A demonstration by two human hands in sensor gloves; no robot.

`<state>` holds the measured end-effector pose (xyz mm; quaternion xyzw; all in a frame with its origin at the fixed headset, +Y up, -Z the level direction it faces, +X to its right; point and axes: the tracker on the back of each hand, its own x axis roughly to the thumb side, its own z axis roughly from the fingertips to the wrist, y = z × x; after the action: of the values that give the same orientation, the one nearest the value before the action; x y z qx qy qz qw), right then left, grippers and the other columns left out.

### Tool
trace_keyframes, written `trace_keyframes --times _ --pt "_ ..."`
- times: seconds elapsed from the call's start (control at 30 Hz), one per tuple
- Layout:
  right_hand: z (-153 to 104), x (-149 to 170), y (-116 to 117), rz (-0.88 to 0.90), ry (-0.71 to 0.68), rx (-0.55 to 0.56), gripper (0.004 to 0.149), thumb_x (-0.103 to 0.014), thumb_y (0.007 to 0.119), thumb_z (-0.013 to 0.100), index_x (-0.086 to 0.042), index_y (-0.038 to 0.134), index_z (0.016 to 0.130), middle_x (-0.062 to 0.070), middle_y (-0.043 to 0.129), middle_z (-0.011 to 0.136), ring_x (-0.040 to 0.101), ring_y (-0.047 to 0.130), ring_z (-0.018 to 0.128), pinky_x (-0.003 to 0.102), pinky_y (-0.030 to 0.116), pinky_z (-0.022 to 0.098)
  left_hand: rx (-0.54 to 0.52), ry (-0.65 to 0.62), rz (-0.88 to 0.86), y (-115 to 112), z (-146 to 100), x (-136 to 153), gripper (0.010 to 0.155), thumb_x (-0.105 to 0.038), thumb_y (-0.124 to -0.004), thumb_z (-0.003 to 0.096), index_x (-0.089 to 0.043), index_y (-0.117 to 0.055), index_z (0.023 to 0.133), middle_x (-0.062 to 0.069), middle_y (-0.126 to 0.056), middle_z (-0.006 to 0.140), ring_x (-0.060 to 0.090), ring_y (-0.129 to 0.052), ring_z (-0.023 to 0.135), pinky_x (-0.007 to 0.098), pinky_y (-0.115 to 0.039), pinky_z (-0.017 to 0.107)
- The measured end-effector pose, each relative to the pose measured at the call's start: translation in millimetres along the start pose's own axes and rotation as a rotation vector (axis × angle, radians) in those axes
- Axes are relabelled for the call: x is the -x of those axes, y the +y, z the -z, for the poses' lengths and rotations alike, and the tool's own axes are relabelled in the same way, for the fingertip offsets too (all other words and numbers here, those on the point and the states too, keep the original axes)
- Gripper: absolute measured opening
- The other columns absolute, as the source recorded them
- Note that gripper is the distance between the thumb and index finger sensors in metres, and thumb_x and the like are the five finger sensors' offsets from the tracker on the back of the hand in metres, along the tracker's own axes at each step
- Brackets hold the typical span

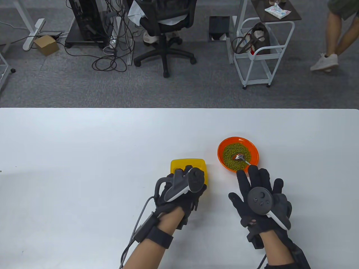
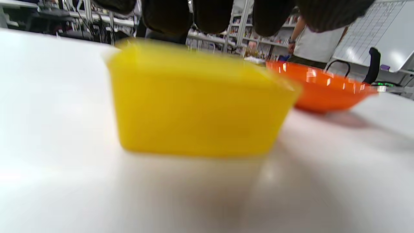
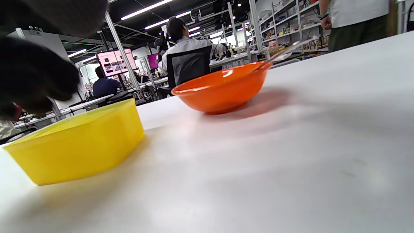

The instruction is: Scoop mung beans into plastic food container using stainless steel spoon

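Note:
A yellow plastic container (image 1: 188, 164) stands on the white table (image 1: 84, 168). To its right an orange bowl (image 1: 253, 149) holds mung beans (image 1: 231, 157). A steel spoon (image 1: 240, 157) lies in the beans, its handle leaning over the near right rim. My left hand (image 1: 179, 189) hovers over the container's near edge. In the left wrist view its fingers (image 2: 210, 16) hang above the container (image 2: 197, 106) without gripping it. My right hand (image 1: 259, 193) is open with fingers spread, its fingertips just short of the spoon handle. The right wrist view shows the bowl (image 3: 220, 90), the spoon handle (image 3: 281, 51) and the container (image 3: 77, 145).
The table's far edge runs across the middle of the table view. Beyond it on the floor stand an office chair (image 1: 165, 30) and a white cart (image 1: 263, 50). A person (image 1: 336, 33) walks at the far right. The orange bowl also shows in the left wrist view (image 2: 323, 90).

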<state>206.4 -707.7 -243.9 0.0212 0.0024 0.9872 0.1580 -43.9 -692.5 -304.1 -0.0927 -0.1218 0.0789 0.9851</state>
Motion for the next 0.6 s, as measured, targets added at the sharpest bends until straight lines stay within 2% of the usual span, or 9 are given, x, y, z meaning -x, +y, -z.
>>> trace_keyframes --times 0.07,0.13,0.27,0.43,0.6 --pt "0 1 0 0.001 0.004 -0.003 0.077 -0.063 0.065 0.05 -0.038 0.021 0.109 -0.005 -0.004 0.113 0.035 -0.003 0.106 0.066 -0.012 0.062 -0.092 0.026 0.021 30 -18 20 0.063 -0.058 -0.064 0.0461 -0.044 -0.044 0.104 0.005 -0.044 0.117 0.042 -0.051 0.105 0.064 -0.046 0.074" --pt "0 1 0 -0.002 0.007 -0.003 0.077 -0.063 0.065 0.05 -0.038 0.021 0.109 -0.005 -0.004 0.113 0.035 -0.003 0.106 0.066 -0.012 0.062 -0.175 0.058 0.028 51 -36 42 0.065 -0.058 -0.063 0.0464 -0.044 -0.04 0.106 0.004 -0.039 0.119 0.043 -0.045 0.107 0.066 -0.043 0.075" --pt "1 1 0 -0.018 0.009 0.002 0.078 -0.063 0.065 0.049 -0.038 0.021 0.109 -0.005 -0.004 0.113 0.035 -0.003 0.106 0.066 -0.012 0.062 -0.379 0.107 -0.048 72 -77 92 0.066 -0.059 -0.061 0.0469 -0.042 -0.04 0.107 0.003 -0.039 0.12 0.048 -0.044 0.108 0.069 -0.043 0.075" --pt "2 2 1 -0.03 0.022 0.001 0.077 -0.063 0.065 0.05 -0.039 0.021 0.109 -0.005 -0.004 0.113 0.035 -0.003 0.106 0.066 -0.012 0.062 -0.408 0.238 -0.005 61 -114 147 0.069 -0.062 -0.059 0.0467 -0.043 -0.035 0.109 0.003 -0.027 0.122 0.051 -0.032 0.11 0.074 -0.034 0.074" --pt "5 6 4 -0.055 0.047 -0.013 0.078 -0.063 0.065 0.05 -0.038 0.021 0.109 -0.005 -0.004 0.113 0.035 -0.003 0.106 0.066 -0.012 0.063 -0.362 0.298 -0.082 31 -123 182 0.07 -0.063 -0.057 0.0465 -0.044 -0.031 0.109 0.002 -0.021 0.122 0.051 -0.024 0.11 0.076 -0.028 0.073"
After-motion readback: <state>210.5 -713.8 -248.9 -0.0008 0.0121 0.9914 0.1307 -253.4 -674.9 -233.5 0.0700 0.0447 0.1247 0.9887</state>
